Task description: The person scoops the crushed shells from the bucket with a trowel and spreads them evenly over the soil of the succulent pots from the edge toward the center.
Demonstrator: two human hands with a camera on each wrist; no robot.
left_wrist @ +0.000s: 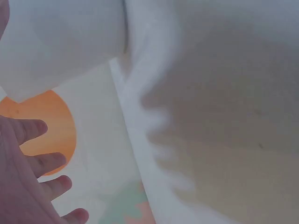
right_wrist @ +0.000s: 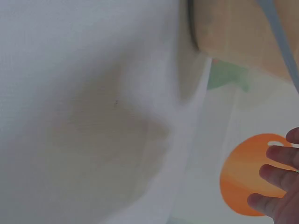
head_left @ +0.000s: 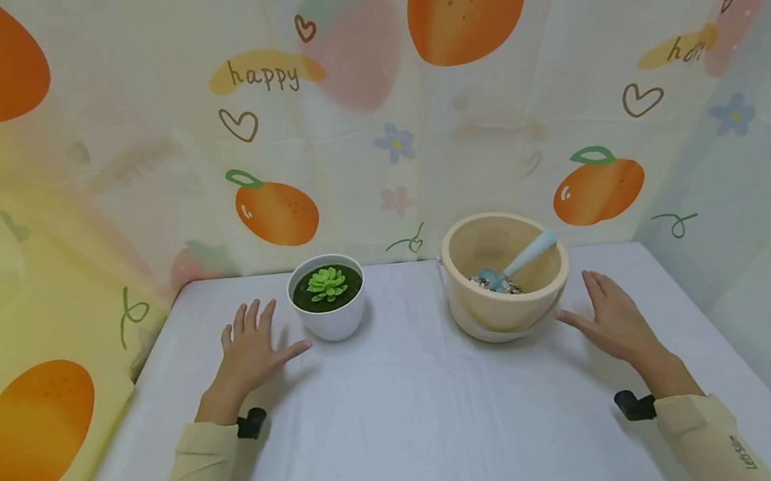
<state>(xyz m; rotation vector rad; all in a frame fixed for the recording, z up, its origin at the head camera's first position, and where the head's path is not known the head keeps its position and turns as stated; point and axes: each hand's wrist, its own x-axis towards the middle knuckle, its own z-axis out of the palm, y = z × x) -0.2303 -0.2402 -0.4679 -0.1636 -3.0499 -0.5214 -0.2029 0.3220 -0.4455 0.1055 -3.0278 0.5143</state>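
Note:
A small white pot (head_left: 333,325) with dark soil and a green succulent (head_left: 327,284) stands at the back left of the table. My left hand (head_left: 250,359) hovers beside its left side, fingers spread, thumb pointing toward the pot, holding nothing. At the back right stands a larger beige bucket (head_left: 502,310). Inside it lie a light blue scoop (head_left: 530,253) with its handle leaning on the rim and some black-and-white grainy material (head_left: 507,286). My right hand (head_left: 614,321) is just right of the bucket, fingers extended, with nothing in it. The left wrist view shows the white pot's side (left_wrist: 60,42).
A white cloth covers the table (head_left: 395,432). Behind and at both sides hangs a curtain (head_left: 364,187) printed with oranges, close to the table's back edge. A thin grey handle (right_wrist: 280,39) runs along the bucket in the right wrist view.

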